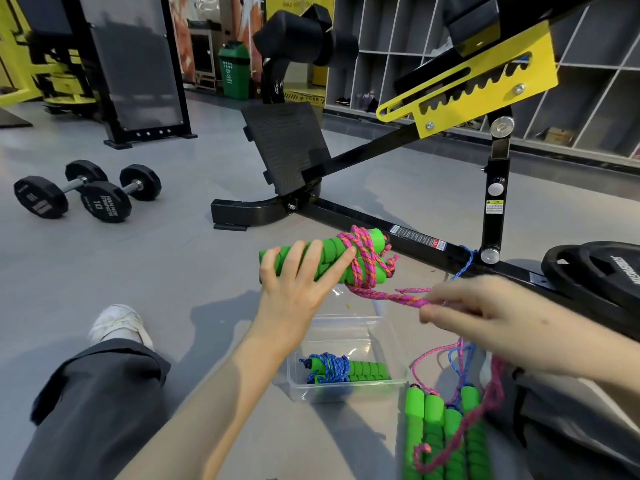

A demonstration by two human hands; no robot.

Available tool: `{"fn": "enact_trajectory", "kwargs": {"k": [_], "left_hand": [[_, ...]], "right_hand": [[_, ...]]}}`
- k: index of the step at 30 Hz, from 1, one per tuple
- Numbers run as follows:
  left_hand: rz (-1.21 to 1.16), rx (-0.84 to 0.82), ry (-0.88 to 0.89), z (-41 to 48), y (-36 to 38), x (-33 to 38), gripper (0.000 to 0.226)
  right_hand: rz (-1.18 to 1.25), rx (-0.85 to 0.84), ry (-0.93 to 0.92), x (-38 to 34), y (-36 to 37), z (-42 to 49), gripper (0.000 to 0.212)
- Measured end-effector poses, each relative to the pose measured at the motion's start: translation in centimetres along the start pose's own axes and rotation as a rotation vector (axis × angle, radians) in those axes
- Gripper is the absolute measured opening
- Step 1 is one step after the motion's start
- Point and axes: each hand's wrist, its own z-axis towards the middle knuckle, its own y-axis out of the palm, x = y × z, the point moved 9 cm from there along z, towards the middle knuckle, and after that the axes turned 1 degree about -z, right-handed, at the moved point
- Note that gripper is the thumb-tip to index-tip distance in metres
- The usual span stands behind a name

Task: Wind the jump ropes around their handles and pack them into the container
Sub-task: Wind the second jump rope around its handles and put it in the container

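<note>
My left hand grips a pair of green foam handles held together above the floor. A pink rope is wound several turns around their right end. My right hand pinches the same pink rope where it runs off to the right, and the loose tail hangs down past my wrist. Below stands a clear plastic container holding one wound jump rope with green handles and blue cord. To its right, several green handles lie on the floor with pink and blue cords tangled over them.
A black and yellow gym bench frame crosses the floor behind my hands. Black weight plates lie at the right. Two dumbbells sit at the left. My leg and white shoe stretch out at lower left.
</note>
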Motion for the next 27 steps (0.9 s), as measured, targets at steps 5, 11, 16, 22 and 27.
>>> {"fn": "enact_trajectory", "kwargs": {"k": [5,11,16,22,27], "left_hand": [[-0.007,0.015,0.058,0.3,-0.8,1.1,0.061],[-0.098,0.112,0.166,0.3,-2.1,1.9,0.068],[-0.171,0.127,0.209,0.4,-2.9,2.6,0.063],[-0.211,0.157,0.18,0.6,-3.4,2.4,0.051],[-0.229,0.203,0.101,1.6,-4.6,1.8,0.047]], "right_hand": [[-0.116,0.127,-0.149,-1.6,-4.9,1.6,0.038],[-0.215,0.226,-0.287,-3.4,-7.5,5.3,0.036],[-0.188,0.172,-0.223,-2.0,-7.6,8.3,0.024],[0.169,0.16,-0.152,0.6,-6.7,8.8,0.02],[0.835,0.141,0.03,5.6,-1.7,8.6,0.019]]}}
